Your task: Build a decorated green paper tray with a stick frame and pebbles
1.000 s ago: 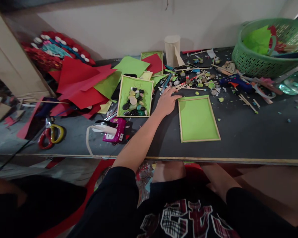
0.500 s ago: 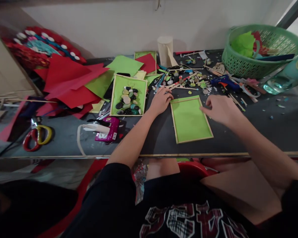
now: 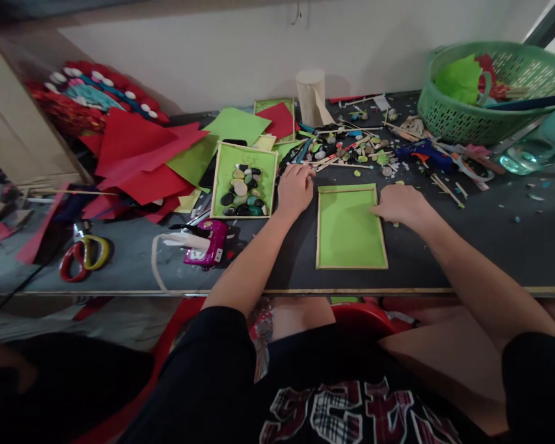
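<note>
A green paper panel [image 3: 349, 228] edged with thin wooden sticks lies flat near the table's front edge, square to it. My right hand [image 3: 401, 203] is curled at its right side, thumb and fingers closed at the stick border. My left hand [image 3: 296, 190] rests on the dark table just left of the panel, fingers stretched forward and apart from it. Left of that hand, a similar framed green panel [image 3: 224, 166] carries a stack of glossy dark and pale pebbles [image 3: 244, 191].
Red paper sheets [image 3: 143, 154] and yellow-and-red-handled scissors [image 3: 84, 256] lie left, near a purple tape dispenser [image 3: 209, 245]. Behind are loose sticks and pebbles [image 3: 351, 148], a paper roll [image 3: 311, 97], a blue glue gun [image 3: 423, 151] and a green basket [image 3: 462, 117].
The framed green panel has turned from a slant to square with the table edge. My right hand has moved slightly at its right border; my left hand has drawn away from its upper left corner.
</note>
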{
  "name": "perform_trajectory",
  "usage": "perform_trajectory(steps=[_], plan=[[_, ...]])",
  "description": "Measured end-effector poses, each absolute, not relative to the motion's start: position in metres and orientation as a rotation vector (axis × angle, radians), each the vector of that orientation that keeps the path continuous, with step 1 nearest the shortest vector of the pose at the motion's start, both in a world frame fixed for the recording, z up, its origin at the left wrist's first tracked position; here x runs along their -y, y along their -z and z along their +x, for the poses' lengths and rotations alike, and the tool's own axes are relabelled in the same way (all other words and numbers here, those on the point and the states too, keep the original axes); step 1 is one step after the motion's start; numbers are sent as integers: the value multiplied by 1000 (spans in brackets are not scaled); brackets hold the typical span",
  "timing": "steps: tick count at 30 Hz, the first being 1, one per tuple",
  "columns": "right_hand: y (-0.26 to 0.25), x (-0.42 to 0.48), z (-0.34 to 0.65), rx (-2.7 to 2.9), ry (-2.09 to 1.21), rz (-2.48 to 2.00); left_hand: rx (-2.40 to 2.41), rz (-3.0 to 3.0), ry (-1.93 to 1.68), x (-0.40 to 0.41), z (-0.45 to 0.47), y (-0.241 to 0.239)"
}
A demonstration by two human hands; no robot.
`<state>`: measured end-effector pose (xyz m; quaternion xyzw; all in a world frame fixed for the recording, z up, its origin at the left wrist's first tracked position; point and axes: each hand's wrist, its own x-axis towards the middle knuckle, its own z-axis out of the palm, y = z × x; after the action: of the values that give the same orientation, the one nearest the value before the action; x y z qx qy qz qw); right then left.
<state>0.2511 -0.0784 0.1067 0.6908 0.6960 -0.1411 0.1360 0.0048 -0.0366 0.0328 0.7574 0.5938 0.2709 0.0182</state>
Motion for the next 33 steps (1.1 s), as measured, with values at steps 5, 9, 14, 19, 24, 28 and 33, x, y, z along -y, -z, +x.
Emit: perform_trajectory(steps=[5,9,14,19,24,28,33], plan=[[-114,77,257,-2022,321,1951,-2200,2122,-794,35,-4,-37],[-113,66,264,-2190,241,1987,-2269,2068,-580,28,-11,-38],[-110,51,254,-2534,102,2108,-2270,2086,-545,28,-11,-41],[-88,55,238,-2918,-132,1786,-2275,2114,-553,34,-9,-42],[-64,57,259,-2975,-105,1626,-2252,2136,-604,32,-8,-38],[-61,55,275,-2925,-124,2056,-2171,2187,-639,31,-4,-36],[-57,58,267,-3013,20,1920,-2177,2217,-775,30,-8,-34]])
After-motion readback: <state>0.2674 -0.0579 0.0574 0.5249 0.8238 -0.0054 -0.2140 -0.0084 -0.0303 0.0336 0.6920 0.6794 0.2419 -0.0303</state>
